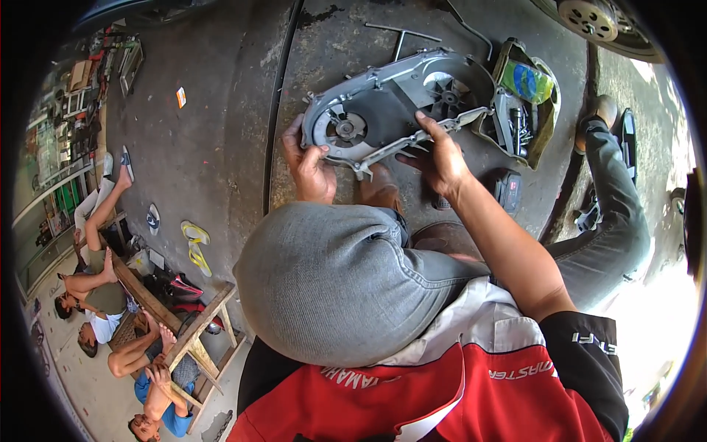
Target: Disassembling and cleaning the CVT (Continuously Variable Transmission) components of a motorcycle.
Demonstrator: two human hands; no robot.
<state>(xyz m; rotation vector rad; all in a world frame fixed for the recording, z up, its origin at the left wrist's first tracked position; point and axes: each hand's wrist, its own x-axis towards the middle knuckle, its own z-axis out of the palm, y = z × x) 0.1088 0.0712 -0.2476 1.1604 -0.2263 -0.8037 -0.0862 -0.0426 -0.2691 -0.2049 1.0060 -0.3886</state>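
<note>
Gripping a grey casing [384,112]

Past the bent knee [313,283], the left hand [312,171] is clamped on its rounded left end, the right hand [446,163] on the near rim. Its long axis slants away rightward, the right end reaching beyond the right hand. Farther lies a T-shaped tool [402,32].

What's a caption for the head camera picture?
Left hand and right hand hold a long, rounded grey metal casing over dark, stained floor.
</note>
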